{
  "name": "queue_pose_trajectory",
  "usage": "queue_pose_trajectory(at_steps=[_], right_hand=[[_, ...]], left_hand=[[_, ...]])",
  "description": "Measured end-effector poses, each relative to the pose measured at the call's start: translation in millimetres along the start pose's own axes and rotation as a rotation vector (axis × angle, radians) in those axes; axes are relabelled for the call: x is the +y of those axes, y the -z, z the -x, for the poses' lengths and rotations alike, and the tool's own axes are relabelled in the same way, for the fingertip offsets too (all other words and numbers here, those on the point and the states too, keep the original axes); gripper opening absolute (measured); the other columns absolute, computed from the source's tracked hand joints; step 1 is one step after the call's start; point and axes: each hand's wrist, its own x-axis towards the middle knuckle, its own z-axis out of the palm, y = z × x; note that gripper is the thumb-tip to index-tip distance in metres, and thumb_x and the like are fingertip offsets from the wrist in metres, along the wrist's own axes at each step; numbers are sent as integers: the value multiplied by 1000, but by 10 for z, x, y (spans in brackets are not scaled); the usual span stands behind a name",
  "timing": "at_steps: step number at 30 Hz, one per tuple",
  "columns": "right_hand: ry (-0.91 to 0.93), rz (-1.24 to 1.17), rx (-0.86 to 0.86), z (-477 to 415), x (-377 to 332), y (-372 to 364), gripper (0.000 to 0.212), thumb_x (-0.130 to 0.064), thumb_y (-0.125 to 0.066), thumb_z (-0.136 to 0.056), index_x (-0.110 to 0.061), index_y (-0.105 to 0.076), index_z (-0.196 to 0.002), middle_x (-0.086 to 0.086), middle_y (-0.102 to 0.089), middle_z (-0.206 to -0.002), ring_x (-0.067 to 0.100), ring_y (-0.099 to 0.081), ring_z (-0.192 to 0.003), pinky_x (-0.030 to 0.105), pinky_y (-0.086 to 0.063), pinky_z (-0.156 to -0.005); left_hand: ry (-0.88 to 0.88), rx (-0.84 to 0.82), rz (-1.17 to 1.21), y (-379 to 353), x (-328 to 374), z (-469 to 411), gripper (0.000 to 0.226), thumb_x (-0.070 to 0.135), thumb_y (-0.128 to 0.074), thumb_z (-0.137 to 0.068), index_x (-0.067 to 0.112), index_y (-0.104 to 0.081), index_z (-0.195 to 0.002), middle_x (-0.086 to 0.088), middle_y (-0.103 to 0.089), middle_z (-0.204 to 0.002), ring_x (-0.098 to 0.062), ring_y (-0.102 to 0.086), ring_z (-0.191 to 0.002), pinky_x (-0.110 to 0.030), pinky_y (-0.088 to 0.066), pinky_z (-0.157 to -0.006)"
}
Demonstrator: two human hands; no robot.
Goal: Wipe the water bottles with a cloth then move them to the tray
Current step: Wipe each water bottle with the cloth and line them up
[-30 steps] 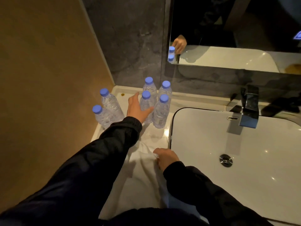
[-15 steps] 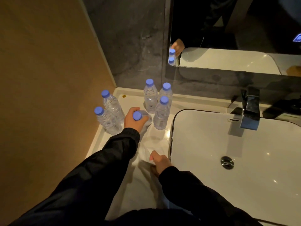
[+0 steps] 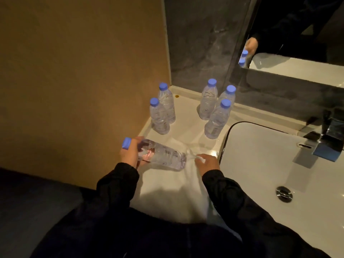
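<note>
- Since half a second back: bottle [image 3: 162,158] tipped from upright to lying sideways, pulled out of the cluster toward the counter's near left edge; view swung left.
- Left hand [image 3: 130,155] wrapped around the bottle's neck end, fingers curled shut on it, blue cap [image 3: 126,143] poking out past the thumb side.
- Bottle base resting over the white cloth [image 3: 167,192]; touching or just above, can't tell.
- Right hand [image 3: 205,163] pinching a fold of cloth just beside the bottle base, fingertips pressed together on fabric.
- Five more bottles upright on the counter [image 3: 186,116]: two [image 3: 162,113] by the left wall, three [image 3: 216,108] near the back corner.
- Sink [image 3: 260,164] and faucet [image 3: 327,138] cut off at right edge.
- No tray in view.
- Cloth's near end hidden under dark sleeves.
- Lighting dim, label print unreadable.
</note>
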Motion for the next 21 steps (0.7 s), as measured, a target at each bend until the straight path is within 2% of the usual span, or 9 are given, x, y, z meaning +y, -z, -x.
queue_pose_trajectory(at_steps=[3, 6, 11, 13, 15, 16, 18, 19, 21], right_hand=[[95, -33, -43, 140, -137, -81, 22, -10, -54, -89, -7, -69, -105, 13, -69, -109, 28, -62, -103, 23, -41, -84], [248, 102, -113, 336, -176, -169, 24, -7, -50, -90, -7, -68, -106, 13, -69, -112, 28, -61, -106, 28, -45, -92], [405, 319, -143, 616, -75, -145, 39, -9, -51, -89, -13, -54, -128, 10, -53, -137, 28, -55, -120, 28, -37, -104], [473, 442, -209, 662, -46, -128, 43, -9, -47, -90, -13, -48, -133, 6, -40, -147, 26, -51, -126, 27, -32, -108], [510, 555, -252, 685, -15, -139, 44, -10, -44, -92, -14, -43, -136, 3, -32, -151, 26, -50, -126, 27, -33, -107], [507, 573, -254, 677, 5, -145, 44, -11, -44, -92, -14, -42, -136, 4, -34, -151, 28, -51, -124, 28, -35, -105], [446, 507, -192, 611, 11, -145, 41, -13, -45, -92, -14, -46, -133, 13, -50, -140, 33, -56, -116, 31, -40, -100], [394, 436, -143, 564, -1, -144, 39, -14, -47, -92, -14, -50, -130, 17, -59, -129, 34, -59, -111, 31, -42, -96], [303, 261, -94, 450, -45, -143, 32, -15, -50, -91, -12, -59, -121, 18, -67, -113, 34, -61, -104, 31, -44, -92]], left_hand=[[102, 53, 77, 146, -157, 97, 14, 18, -56, -83, 12, -69, -83, -10, -67, -76, -24, -62, -64, -27, -54, -48], [159, 76, 160, 153, -220, 234, 13, 15, -56, -85, 10, -68, -86, -4, -67, -65, -22, -64, -58, -29, -55, -46], [331, 162, 342, 242, -346, 224, 29, 23, -55, -79, 4, -64, -99, -20, -68, -95, -38, -66, -86, -50, -57, -53], [407, 154, 446, 247, -372, 301, 17, 26, -50, -83, 10, -55, -84, -17, -61, -92, -38, -60, -88, -50, -57, -64], [419, 164, 562, 277, -440, 363, 14, 21, -42, -86, 17, -35, -74, -9, -49, -85, -35, -52, -87, -49, -50, -83], [414, 176, 601, 285, -494, 377, 6, 20, -41, -87, 17, -41, -81, -8, -50, -89, -34, -53, -85, -51, -48, -90], [454, 158, 645, 326, -585, 364, 27, 24, -42, -88, 15, -50, -113, -13, -55, -118, -32, -57, -84, -56, -49, -89], [484, 147, 635, 331, -612, 356, 31, 25, -41, -89, 12, -50, -115, -15, -53, -129, -33, -57, -86, -56, -50, -86], [529, 106, 645, 326, -632, 333, 31, 22, -38, -89, 5, -58, -105, -19, -55, -128, -38, -57, -93, -57, -50, -80]])
